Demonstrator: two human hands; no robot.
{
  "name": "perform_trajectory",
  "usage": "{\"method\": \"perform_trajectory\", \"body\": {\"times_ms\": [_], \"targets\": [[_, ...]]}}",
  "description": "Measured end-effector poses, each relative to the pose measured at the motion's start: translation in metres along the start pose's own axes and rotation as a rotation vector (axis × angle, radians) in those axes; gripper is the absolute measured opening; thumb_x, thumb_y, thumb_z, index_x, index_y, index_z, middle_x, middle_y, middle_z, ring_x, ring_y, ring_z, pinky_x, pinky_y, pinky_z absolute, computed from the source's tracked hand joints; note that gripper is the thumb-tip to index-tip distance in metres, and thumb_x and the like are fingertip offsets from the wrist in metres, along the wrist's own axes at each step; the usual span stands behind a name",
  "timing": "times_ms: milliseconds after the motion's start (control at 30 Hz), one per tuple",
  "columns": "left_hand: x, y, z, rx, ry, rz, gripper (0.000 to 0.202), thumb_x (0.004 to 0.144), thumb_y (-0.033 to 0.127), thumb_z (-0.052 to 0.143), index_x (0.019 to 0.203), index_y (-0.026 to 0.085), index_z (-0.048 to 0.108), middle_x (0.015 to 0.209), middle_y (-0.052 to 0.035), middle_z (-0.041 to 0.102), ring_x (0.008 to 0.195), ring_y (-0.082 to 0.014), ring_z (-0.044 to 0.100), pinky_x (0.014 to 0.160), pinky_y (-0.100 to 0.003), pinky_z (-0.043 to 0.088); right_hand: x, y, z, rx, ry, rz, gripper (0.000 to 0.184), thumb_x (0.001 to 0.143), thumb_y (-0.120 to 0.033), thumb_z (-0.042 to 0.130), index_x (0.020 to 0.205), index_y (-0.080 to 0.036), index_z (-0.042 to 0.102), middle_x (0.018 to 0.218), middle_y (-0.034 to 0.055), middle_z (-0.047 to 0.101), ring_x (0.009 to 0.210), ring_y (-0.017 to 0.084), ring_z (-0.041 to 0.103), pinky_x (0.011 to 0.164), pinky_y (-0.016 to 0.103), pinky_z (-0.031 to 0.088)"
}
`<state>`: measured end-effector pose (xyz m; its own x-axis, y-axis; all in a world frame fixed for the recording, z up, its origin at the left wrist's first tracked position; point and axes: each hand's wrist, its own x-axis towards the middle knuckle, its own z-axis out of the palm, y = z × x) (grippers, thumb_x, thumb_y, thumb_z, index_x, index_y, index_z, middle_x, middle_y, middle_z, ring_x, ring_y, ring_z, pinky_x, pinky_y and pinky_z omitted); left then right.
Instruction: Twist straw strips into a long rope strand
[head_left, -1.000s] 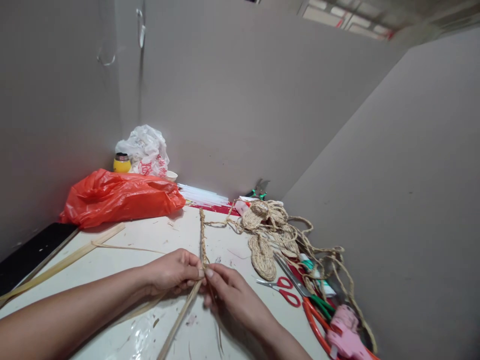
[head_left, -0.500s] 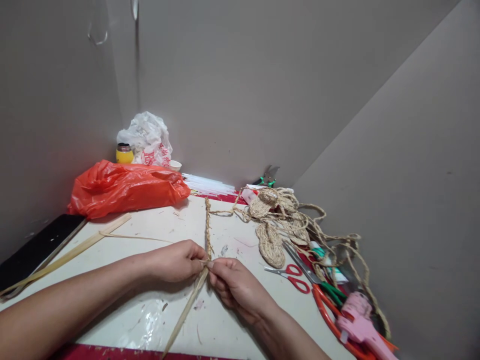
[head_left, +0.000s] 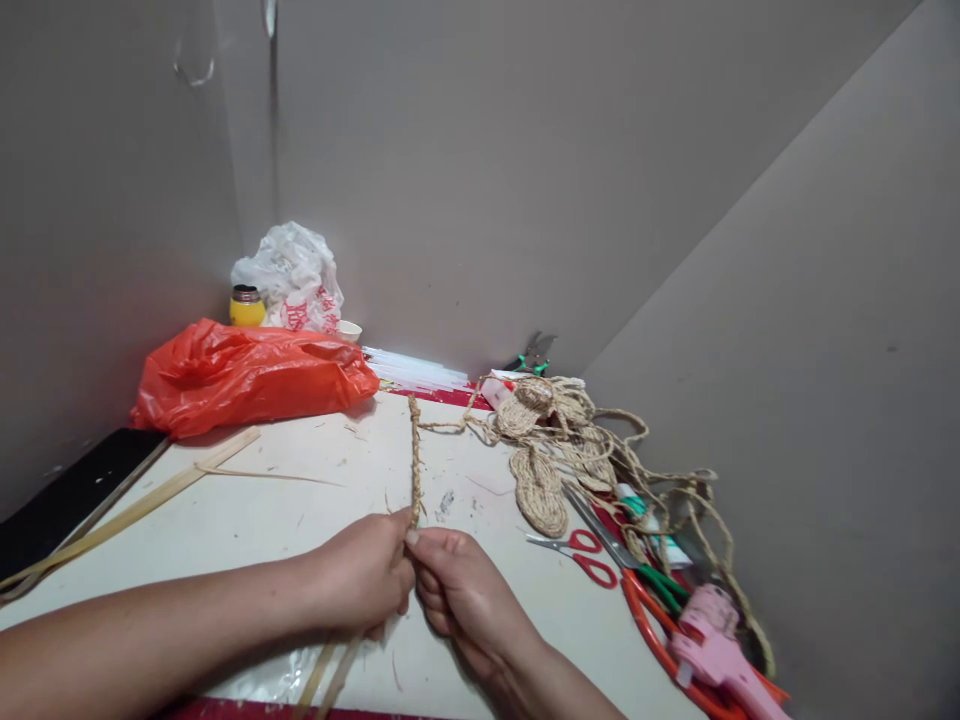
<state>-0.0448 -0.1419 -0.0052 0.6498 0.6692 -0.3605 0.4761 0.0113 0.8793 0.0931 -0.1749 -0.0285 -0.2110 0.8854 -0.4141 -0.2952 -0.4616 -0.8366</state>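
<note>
My left hand [head_left: 361,580] and my right hand [head_left: 457,595] meet at the near end of a braided straw cord [head_left: 414,460] that runs away from me across the white table [head_left: 285,510]. Both hands are closed and pinch the cord's near end between thumb and fingers. Loose flat straw strips [head_left: 330,675] trail out below my left hand toward the table's near edge.
An orange plastic bag [head_left: 251,375], a white bag [head_left: 289,275] and a yellow jar [head_left: 246,306] sit at the back left. Woven straw soles and cord [head_left: 559,450] pile up on the right, with red scissors [head_left: 577,555], orange shears and a pink glue gun [head_left: 716,645]. Long strips [head_left: 127,515] lie left.
Both hands have drawn nearer to me, down along the cord, and closed tighter together. The straw strips now stick out shorter below my left hand.
</note>
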Motion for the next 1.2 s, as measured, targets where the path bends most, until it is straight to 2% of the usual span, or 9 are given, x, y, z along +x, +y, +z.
{"method": "perform_trajectory", "body": {"times_ms": [67, 133, 233, 367, 533, 667, 767, 967, 1200], "targets": [[-0.003, 0.004, -0.001, 0.041, 0.037, 0.053, 0.037, 0.071, 0.019, 0.048, 0.107, 0.016, 0.048, 0.068, -0.0020, 0.062, 0.044, -0.0115, 0.053, 0.044, -0.021, 0.040, 0.000, 0.001, 0.000, 0.005, 0.034, -0.015, 0.043, 0.069, -0.042, 0.068, 0.050, -0.019, 0.037, 0.036, -0.0106, 0.031, 0.029, 0.001, 0.015, 0.031, 0.019, 0.006], [-0.005, 0.007, -0.007, 0.055, -0.014, 0.018, 0.036, 0.071, 0.022, 0.048, 0.106, 0.015, 0.052, 0.059, 0.0007, 0.058, 0.043, -0.0119, 0.051, 0.044, -0.022, 0.038, 0.000, 0.000, 0.000, 0.012, 0.046, -0.018, 0.040, 0.068, -0.041, 0.069, 0.052, -0.019, 0.039, 0.037, -0.0113, 0.030, 0.029, 0.001, 0.014, 0.031, 0.019, 0.007], [0.000, 0.010, -0.026, 0.073, -0.073, -0.042, 0.028, 0.075, 0.030, 0.045, 0.090, 0.013, 0.061, 0.047, 0.0030, 0.050, 0.040, -0.0113, 0.045, 0.044, -0.022, 0.034, 0.001, -0.004, -0.002, 0.035, 0.018, -0.014, 0.036, 0.070, -0.039, 0.068, 0.057, -0.018, 0.042, 0.038, -0.0122, 0.028, 0.031, 0.001, 0.012, 0.032, 0.018, 0.006], [0.016, 0.004, -0.040, -0.016, 0.176, 0.170, 0.020, 0.072, 0.028, 0.049, 0.070, 0.013, 0.063, 0.062, -0.0002, 0.058, 0.056, -0.0098, 0.048, 0.056, -0.021, 0.036, 0.001, -0.008, -0.007, 0.035, -0.050, 0.003, 0.026, 0.074, -0.036, 0.065, 0.067, -0.015, 0.052, 0.039, -0.0131, 0.025, 0.033, 0.001, 0.009, 0.033, 0.018, 0.004], [0.021, -0.003, -0.022, -0.393, -0.086, 0.060, 0.026, 0.077, 0.038, 0.043, 0.064, 0.016, 0.051, 0.047, 0.0036, 0.045, 0.041, -0.0082, 0.037, 0.043, -0.021, 0.028, -0.001, -0.014, -0.010, -0.002, -0.111, 0.021, 0.029, 0.075, -0.039, 0.065, 0.068, -0.013, 0.055, 0.039, -0.0127, 0.026, 0.034, 0.001, 0.009, 0.033, 0.018, 0.004], [0.020, -0.003, -0.019, -0.358, -0.064, 0.063, 0.030, 0.077, 0.034, 0.042, 0.052, 0.017, 0.044, 0.040, 0.0063, 0.032, 0.036, -0.0053, 0.022, 0.038, -0.022, 0.015, -0.002, -0.022, -0.011, -0.064, -0.135, 0.052, 0.029, 0.071, -0.040, 0.068, 0.067, -0.013, 0.057, 0.039, -0.0125, 0.027, 0.034, 0.002, 0.010, 0.033, 0.018, 0.005], [0.021, -0.003, -0.024, -0.388, -0.068, 0.071, 0.024, 0.073, 0.029, 0.047, 0.054, 0.015, 0.051, 0.042, 0.0060, 0.035, 0.035, -0.0043, 0.022, 0.036, -0.023, 0.012, -0.002, -0.025, -0.013, -0.136, -0.147, 0.049, 0.029, 0.072, -0.040, 0.067, 0.069, -0.012, 0.061, 0.038, -0.0118, 0.028, 0.033, 0.003, 0.012, 0.032, 0.019, 0.006], [0.023, -0.003, -0.022, -0.544, 0.006, -0.015, 0.016, 0.062, 0.027, 0.063, 0.066, 0.012, 0.060, 0.052, -0.0009, 0.059, 0.032, -0.0032, 0.030, 0.034, -0.022, 0.010, 0.000, -0.025, -0.022, -0.274, -0.179, -0.025, 0.031, 0.078, -0.042, 0.062, 0.070, -0.012, 0.063, 0.037, -0.0102, 0.031, 0.031, 0.004, 0.015, 0.032, 0.022, 0.007], [0.027, -0.007, -0.018, -0.559, 0.057, -0.023, 0.015, 0.060, 0.026, 0.064, 0.064, 0.012, 0.061, 0.052, -0.0012, 0.060, 0.030, -0.0028, 0.028, 0.032, -0.020, 0.012, -0.006, -0.038, -0.026, -0.531, -0.174, -0.038, 0.036, 0.080, -0.046, 0.059, 0.073, -0.011, 0.065, 0.042, -0.0096, 0.030, 0.037, 0.004, 0.019, 0.037, 0.022, 0.010]]}}
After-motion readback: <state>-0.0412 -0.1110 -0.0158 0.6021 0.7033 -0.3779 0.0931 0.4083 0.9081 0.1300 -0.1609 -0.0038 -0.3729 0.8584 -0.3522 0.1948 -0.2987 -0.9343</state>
